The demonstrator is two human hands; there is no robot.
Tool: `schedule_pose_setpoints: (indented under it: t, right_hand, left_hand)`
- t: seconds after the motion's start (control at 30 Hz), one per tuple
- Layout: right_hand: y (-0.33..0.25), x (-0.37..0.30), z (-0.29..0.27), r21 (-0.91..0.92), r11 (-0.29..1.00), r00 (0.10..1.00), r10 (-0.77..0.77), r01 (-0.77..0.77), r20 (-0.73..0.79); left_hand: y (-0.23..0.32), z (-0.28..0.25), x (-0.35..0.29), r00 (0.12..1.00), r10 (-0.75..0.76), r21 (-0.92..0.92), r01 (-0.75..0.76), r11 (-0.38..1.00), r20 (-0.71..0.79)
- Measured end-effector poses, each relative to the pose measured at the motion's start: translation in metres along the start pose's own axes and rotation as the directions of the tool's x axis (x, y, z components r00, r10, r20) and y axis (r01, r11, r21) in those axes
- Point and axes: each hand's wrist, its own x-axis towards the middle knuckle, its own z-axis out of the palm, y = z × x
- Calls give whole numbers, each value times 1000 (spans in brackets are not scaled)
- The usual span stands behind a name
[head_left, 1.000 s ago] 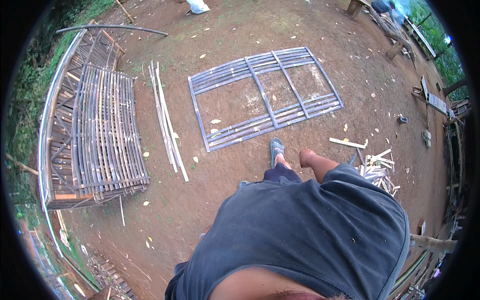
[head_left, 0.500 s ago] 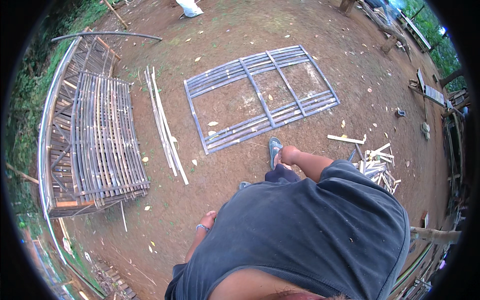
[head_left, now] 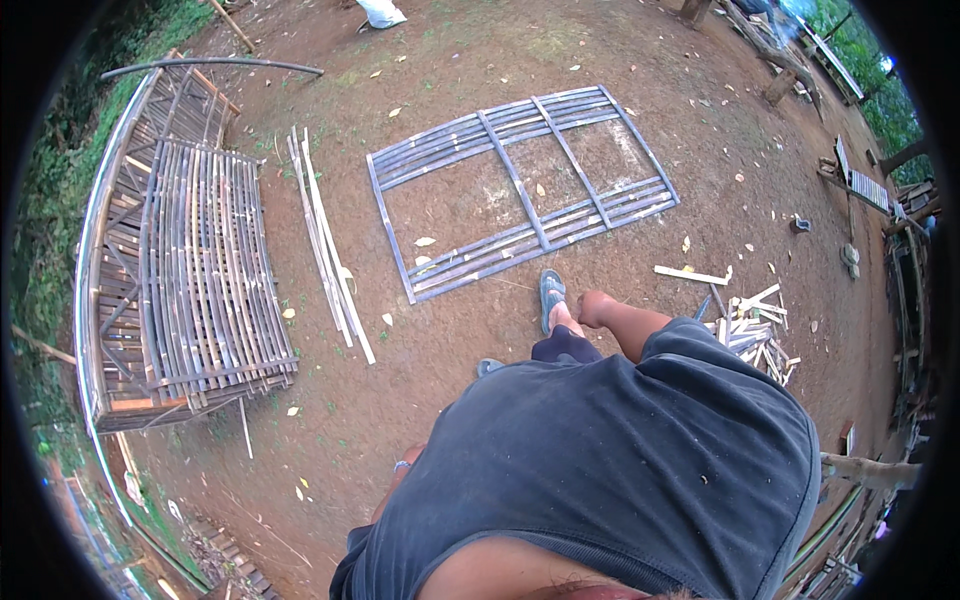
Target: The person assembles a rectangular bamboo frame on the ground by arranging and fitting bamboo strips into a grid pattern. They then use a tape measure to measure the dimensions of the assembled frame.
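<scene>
My right hand (head_left: 597, 309) hangs at my right side beside my sandalled foot (head_left: 551, 293), its fingers curled in and nothing showing in it. It touches nothing on the ground. My left hand (head_left: 413, 454) is mostly hidden behind my dark shirt (head_left: 560, 460); a bracelet (head_left: 402, 464) shows at that wrist, but not the fingers. In front of my feet a flat bamboo frame (head_left: 517, 166) lies on the soil, with slats along its far and near sides and crossbars between them.
To the left stands a long bamboo structure with a slatted panel (head_left: 210, 265) on it. Long thin strips (head_left: 325, 245) lie between it and the frame. Scattered wood offcuts (head_left: 757, 330) lie at right, near a small dark container (head_left: 800, 226). A white sack (head_left: 381, 13) is at the far edge.
My right hand has swung slightly right, away from my leg. My left hand has drawn back behind my shirt. The foot shows a little more; the ground things hardly shift.
</scene>
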Motion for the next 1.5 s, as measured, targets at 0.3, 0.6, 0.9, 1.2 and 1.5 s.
schedule_pose_setpoints:
  t: [0.3,0.6,0.9,1.2,1.5]
  right_hand:
    - [-15,24,4,-95,985,989,-147,144,-24]
    - [-1,54,33,-166,967,980,-197,192,-14]
    - [-27,3,-9,-115,987,993,-106,111,48]
    - [-11,36,13,-186,964,982,-184,188,39]
    - [-13,53,24,-162,971,985,-171,173,25]
  left_hand:
    - [27,-1,21,998,66,-10,-66,998,-7]
    - [103,-17,-21,996,55,-35,-57,998,-72]
    - [6,21,15,982,-181,-341,190,921,57]
    - [39,0,10,990,144,10,-144,990,-15]
    - [148,-45,-60,993,-61,-162,43,986,-105]
